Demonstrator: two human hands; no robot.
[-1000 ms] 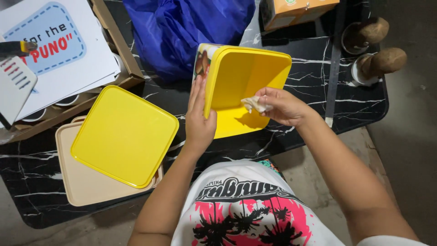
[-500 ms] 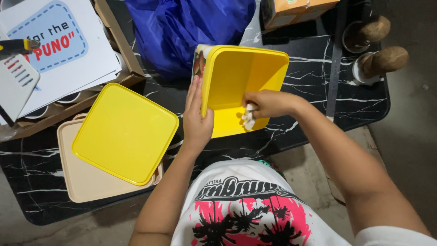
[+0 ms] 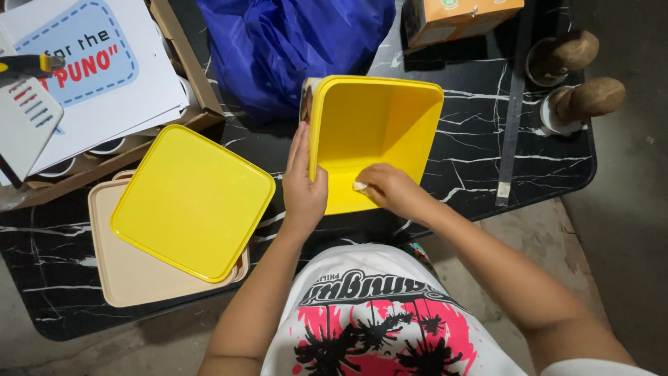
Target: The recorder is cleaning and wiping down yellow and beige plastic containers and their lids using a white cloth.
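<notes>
Standing tipped on its side on the black marble-patterned table (image 3: 480, 150), yellow square container (image 3: 379, 132): open mouth turned toward the person, base facing away, lower wall resting at the table's near edge. No marked long axis, the box being close to square (the depth runs away from the person, toward the far side of the table).

Left hand (image 3: 305, 184): fingers extended flat up the outside of the left wall, thumb hooked over the rim, grasping that wall and steadying the box.

Right hand (image 3: 390, 189): inside the mouth, fingers curled and pinched on a small white wad (image 3: 360, 186) pressed against the lower inner wall.

Surroundings, left: yellow square lid (image 3: 191, 198) lying flat, turned slightly askew, on top of a beige lid (image 3: 129, 275) that shows beneath it at the left and near edges; both just beside the left forearm, apart from the container.

Behind the container: crumpled blue plastic bag (image 3: 292, 49), close to its back wall. Far left: open cardboard box (image 3: 198, 90) holding a white printed card (image 3: 90, 69).

Right: a long grey ruler-like strip (image 3: 513, 118) lying along the table, two brown rounded stoppers in small cups (image 3: 577, 76), and an orange carton (image 3: 459, 17) at the far edge. Nothing stands between the hands and the container.
</notes>
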